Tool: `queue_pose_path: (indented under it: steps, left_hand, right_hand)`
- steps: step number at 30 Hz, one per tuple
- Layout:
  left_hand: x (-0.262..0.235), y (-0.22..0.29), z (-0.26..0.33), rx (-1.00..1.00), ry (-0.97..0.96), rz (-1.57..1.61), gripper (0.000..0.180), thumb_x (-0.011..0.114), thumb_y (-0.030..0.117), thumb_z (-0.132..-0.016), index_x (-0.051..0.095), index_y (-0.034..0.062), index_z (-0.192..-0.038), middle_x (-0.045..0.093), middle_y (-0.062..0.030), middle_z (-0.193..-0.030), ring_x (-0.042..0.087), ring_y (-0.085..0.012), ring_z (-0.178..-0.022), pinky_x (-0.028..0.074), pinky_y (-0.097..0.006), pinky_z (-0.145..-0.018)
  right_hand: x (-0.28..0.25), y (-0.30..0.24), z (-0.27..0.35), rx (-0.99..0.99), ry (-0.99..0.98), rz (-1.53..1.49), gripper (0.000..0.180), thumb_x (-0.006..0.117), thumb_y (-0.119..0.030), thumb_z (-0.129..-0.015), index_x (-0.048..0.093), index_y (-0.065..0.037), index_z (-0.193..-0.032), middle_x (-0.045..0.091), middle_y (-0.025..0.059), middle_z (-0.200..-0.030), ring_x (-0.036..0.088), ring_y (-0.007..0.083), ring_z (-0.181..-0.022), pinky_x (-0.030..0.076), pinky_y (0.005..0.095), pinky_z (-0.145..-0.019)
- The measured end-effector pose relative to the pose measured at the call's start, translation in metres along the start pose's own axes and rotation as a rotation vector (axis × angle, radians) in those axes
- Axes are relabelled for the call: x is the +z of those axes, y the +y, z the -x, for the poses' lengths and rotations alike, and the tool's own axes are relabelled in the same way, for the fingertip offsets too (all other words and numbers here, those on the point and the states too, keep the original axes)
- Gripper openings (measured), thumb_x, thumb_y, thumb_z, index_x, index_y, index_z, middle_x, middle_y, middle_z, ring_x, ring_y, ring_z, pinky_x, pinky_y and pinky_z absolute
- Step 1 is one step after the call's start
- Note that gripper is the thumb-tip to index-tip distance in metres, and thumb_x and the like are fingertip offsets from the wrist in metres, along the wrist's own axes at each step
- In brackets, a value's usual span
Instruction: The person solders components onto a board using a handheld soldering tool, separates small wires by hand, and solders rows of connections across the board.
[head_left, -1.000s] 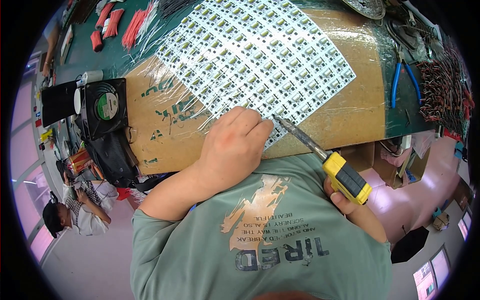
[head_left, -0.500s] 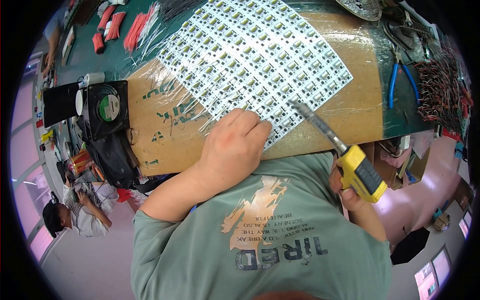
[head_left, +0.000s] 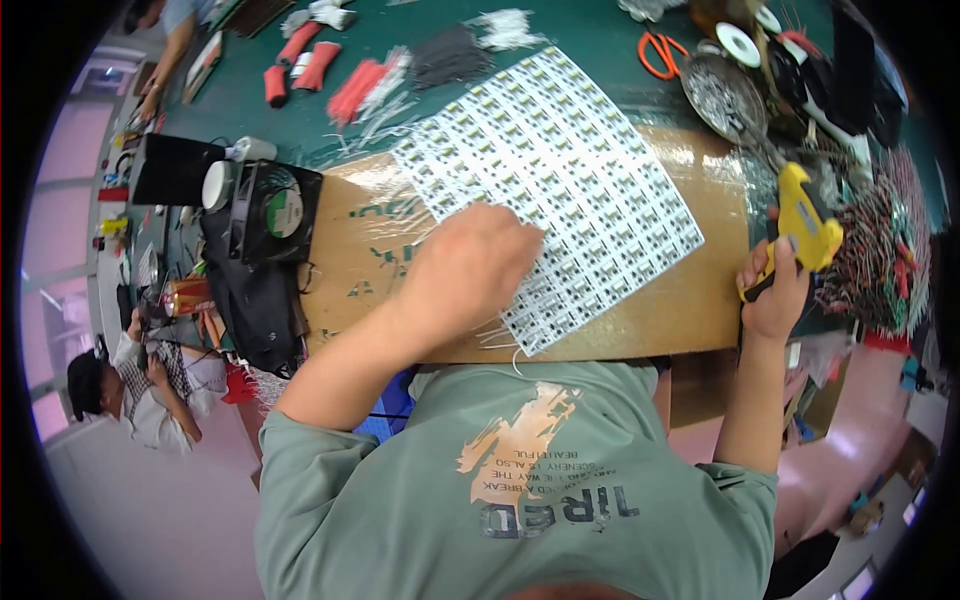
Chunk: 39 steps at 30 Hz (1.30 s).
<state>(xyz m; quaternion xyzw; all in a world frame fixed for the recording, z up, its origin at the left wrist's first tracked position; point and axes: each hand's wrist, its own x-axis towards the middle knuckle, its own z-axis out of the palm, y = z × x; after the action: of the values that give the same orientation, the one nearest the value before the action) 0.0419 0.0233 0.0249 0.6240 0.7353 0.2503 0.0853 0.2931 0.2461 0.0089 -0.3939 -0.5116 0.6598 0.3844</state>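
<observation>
A white panel of small circuit boards (head_left: 600, 200) lies slanted on a sheet of brown cardboard (head_left: 365, 290), with thin white wires (head_left: 408, 215) along its left edge. Over that left side of the panel is my left hand (head_left: 478, 262), slightly blurred, its fingers curled down together. Whatever they pinch is hidden beneath the hand. My right hand (head_left: 780, 295) is wrapped round the handle of a yellow soldering gun (head_left: 805, 225). The gun's metal tip points up and away, reaching the near rim of a round metal dish (head_left: 715, 90) with silvery scraps in it.
A black fan (head_left: 275, 212) stands at the cardboard's left. Bundles of red wire (head_left: 357, 88) and black wire (head_left: 450, 55) lie at the back. Orange-handled scissors (head_left: 660, 55) are near the dish. A heap of wired parts (head_left: 885, 260) sits right. Another person (head_left: 145, 385) sits at left.
My right hand has carried the soldering gun from beside the panel's near corner up and right to the dish. My left hand stays at the panel's left side. The view has shifted.
</observation>
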Motion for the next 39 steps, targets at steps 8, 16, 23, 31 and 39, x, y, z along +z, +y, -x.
queue_pose_path:
  steps: [8, 16, 23, 31, 39]
  left_hand:
    - [-0.041, -0.114, -0.059, -0.312, 0.277, -0.230, 0.018, 0.058, 0.017, -0.088, 0.069, 0.0048, -0.096, 0.064, -0.0133, -0.085, 0.060, -0.0337, -0.089, 0.047, -0.042, -0.077]
    - [-0.021, -0.142, -0.157, -0.079, 0.216, -0.459, 0.019, 0.055, 0.018, -0.087, 0.070, 0.0088, -0.095, 0.064, -0.0116, -0.096, 0.059, -0.0307, -0.098, 0.049, -0.043, -0.080]
    - [-0.015, -0.152, -0.219, -0.233, -0.011, -0.662, 0.026, 0.052, 0.019, -0.090, 0.068, 0.0119, -0.109, 0.063, -0.0094, -0.110, 0.057, -0.0290, -0.109, 0.048, -0.041, -0.090]
    - [-0.009, -0.167, -0.239, -0.233, -0.239, -0.726, 0.024, 0.057, 0.021, -0.087, 0.070, 0.0056, -0.099, 0.062, -0.0160, -0.114, 0.059, -0.0339, -0.106, 0.050, -0.045, -0.086]
    - [-0.002, -0.141, -0.230, -0.055, -0.141, -0.855, 0.016, 0.058, 0.010, -0.079, 0.072, 0.0079, -0.086, 0.068, -0.0102, -0.099, 0.063, -0.0291, -0.097, 0.050, -0.040, -0.080]
  right_hand:
    - [0.005, 0.025, 0.005, -0.025, -0.139, -0.227, 0.049, 0.055, -0.027, -0.090, 0.042, 0.002, -0.128, 0.044, 0.0010, -0.063, 0.042, 0.0110, -0.048, 0.037, 0.0253, -0.046]
    - [0.004, 0.025, 0.000, 0.005, -0.145, -0.333, 0.049, 0.055, -0.027, -0.090, 0.042, 0.000, -0.128, 0.043, 0.0017, -0.063, 0.042, 0.0126, -0.048, 0.038, 0.0267, -0.047]
    - [0.004, 0.025, 0.002, 0.019, -0.146, -0.315, 0.054, 0.060, -0.028, -0.087, 0.043, 0.001, -0.129, 0.045, 0.0012, -0.062, 0.044, 0.0117, -0.049, 0.038, 0.0255, -0.048]
    - [0.006, 0.027, 0.000, 0.000, -0.151, -0.266, 0.055, 0.058, -0.033, -0.089, 0.042, 0.000, -0.128, 0.042, 0.0009, -0.064, 0.041, 0.0115, -0.049, 0.036, 0.0252, -0.046]
    - [0.006, 0.024, 0.001, -0.022, -0.147, -0.263, 0.055, 0.058, -0.030, -0.087, 0.041, 0.003, -0.129, 0.043, 0.0018, -0.064, 0.042, 0.0118, -0.050, 0.038, 0.0254, -0.047]
